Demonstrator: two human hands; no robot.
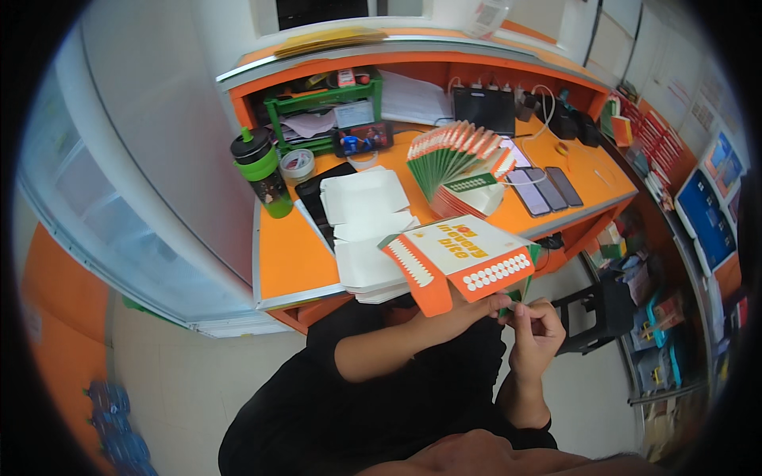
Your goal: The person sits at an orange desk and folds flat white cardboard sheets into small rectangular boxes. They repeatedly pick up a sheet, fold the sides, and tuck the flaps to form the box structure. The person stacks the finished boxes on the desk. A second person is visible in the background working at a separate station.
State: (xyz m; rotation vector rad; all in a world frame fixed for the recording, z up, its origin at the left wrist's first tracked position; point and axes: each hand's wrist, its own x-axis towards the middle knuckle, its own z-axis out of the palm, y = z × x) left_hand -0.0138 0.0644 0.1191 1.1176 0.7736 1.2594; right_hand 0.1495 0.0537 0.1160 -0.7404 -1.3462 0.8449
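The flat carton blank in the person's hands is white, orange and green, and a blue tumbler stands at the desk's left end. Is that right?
Not quite. In the head view the tumbler is green with a black lid, not blue. The carton blank, held by both hands (left hand, right hand), is as described.

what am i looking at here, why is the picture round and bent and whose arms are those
There is no machine here. The one picture comes from a wide fisheye camera worn on a person's head, looking down, so straight edges bend near the rim. The bare arms rising from below are that person's own. Both the left hand and the right hand grip a flat, unfolded orange-and-white cardboard box with a green edge. Beyond it is an orange desk holding a pile of plain white flat cartons, a fanned stack of the same printed boxes, a green drinking bottle with a black lid, a roll of tape and three dark phones.
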